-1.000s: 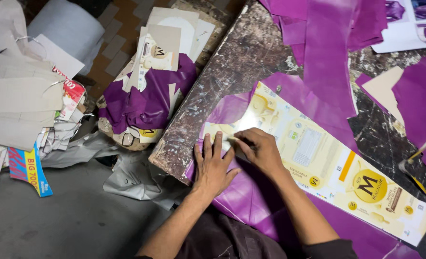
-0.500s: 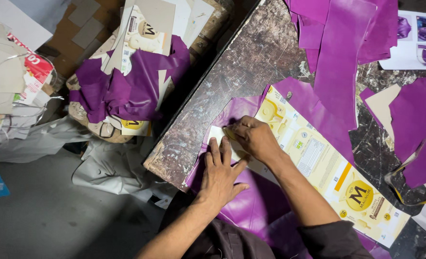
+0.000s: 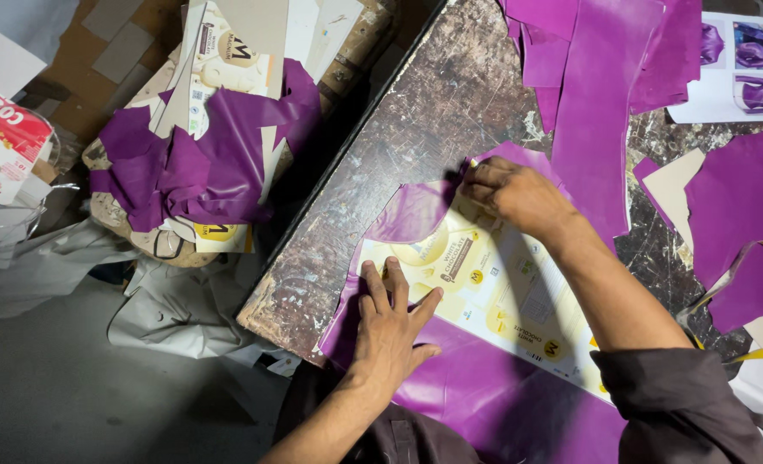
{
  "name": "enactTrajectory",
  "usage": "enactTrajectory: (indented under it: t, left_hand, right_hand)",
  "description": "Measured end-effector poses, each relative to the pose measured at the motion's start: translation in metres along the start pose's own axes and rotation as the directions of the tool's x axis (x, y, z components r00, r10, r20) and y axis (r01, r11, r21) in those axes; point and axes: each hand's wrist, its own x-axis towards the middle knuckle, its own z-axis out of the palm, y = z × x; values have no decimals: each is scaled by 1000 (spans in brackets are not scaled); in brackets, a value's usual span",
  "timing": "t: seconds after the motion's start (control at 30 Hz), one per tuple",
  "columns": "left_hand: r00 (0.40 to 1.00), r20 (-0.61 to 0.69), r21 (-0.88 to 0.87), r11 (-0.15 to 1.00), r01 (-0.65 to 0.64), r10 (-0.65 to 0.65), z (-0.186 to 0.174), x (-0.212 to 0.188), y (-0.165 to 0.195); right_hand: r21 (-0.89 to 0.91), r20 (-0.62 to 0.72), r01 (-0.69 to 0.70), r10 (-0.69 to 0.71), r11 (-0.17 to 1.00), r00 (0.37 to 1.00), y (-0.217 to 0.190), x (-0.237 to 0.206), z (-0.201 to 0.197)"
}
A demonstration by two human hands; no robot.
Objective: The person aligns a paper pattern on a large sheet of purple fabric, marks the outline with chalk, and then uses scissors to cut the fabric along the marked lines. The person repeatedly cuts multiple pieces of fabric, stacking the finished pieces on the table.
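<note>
A pale yellow printed cardboard sheet (image 3: 493, 283) lies flat on a big piece of purple leather (image 3: 484, 404) on a worn dark worktable (image 3: 416, 137). My left hand (image 3: 390, 322) presses flat on the card's near end, fingers spread. At the card's far edge my right hand (image 3: 510, 193) has its fingertips pinched around a small tool whose tip meets the leather; the tool is mostly hidden. Next to that hand a cut flap of purple leather (image 3: 411, 215) curls up over the card.
More purple leather pieces (image 3: 596, 77) cover the table's far and right side, beside a photo sheet (image 3: 734, 60) and card scraps (image 3: 674, 185). Left of the table, a heap of purple offcuts and printed cartons (image 3: 201, 155) sits over grey cloth (image 3: 175, 301) on the floor.
My right hand has travelled along the card's edge, away from my left hand. A flap of purple leather now curls up beside it. My left hand still presses on the card.
</note>
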Motion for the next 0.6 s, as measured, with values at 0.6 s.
enactTrajectory:
  t: [0.6]
  left_hand:
    - [999, 39, 178, 984, -20, 14, -13, 11, 11]
  right_hand:
    - [968, 130, -242, 962, -70, 242, -31, 40, 23]
